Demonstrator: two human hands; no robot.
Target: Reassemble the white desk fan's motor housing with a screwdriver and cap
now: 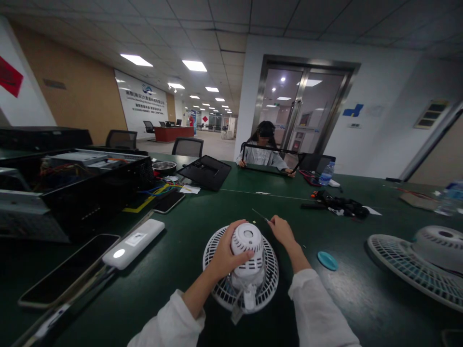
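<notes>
Fan point(249, 268) grille-down on table point(173, 284). Left hand point(222, 260) wraps its housing, thumb across the side; right hand point(284, 234) pinches a thin tool point(259, 214), clear of fan. Risk: slack left grip, rounded housing swivels.

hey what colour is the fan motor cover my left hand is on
The fan motor cover is white, seen best in the head view.
</notes>
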